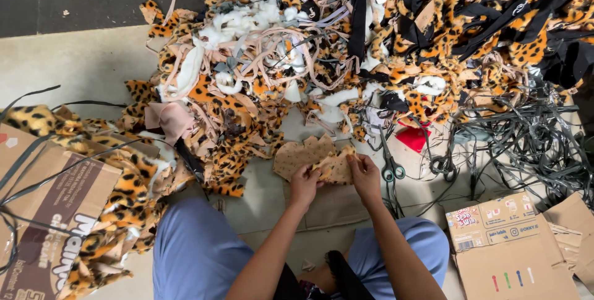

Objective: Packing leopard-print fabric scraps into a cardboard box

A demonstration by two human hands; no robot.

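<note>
A tan fabric piece point(309, 159) is pinched by both hands over the floor. Left hand point(304, 184) is closed on its near edge; right hand point(365, 176) is closed alongside, apparently keeping layers aligned. Scissors point(390, 165) lie just right of the grip; leopard scraps point(247, 77) are heaped beyond.

Light blue trousers point(185, 244) over both knees, bare arms with no sleeves, no rings or watch on either hand, dark top at the waist

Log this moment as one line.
left hand: holds fabric piece | right hand: holds same piece | scissors: on floor beside | scrap pile: ahead
</note>
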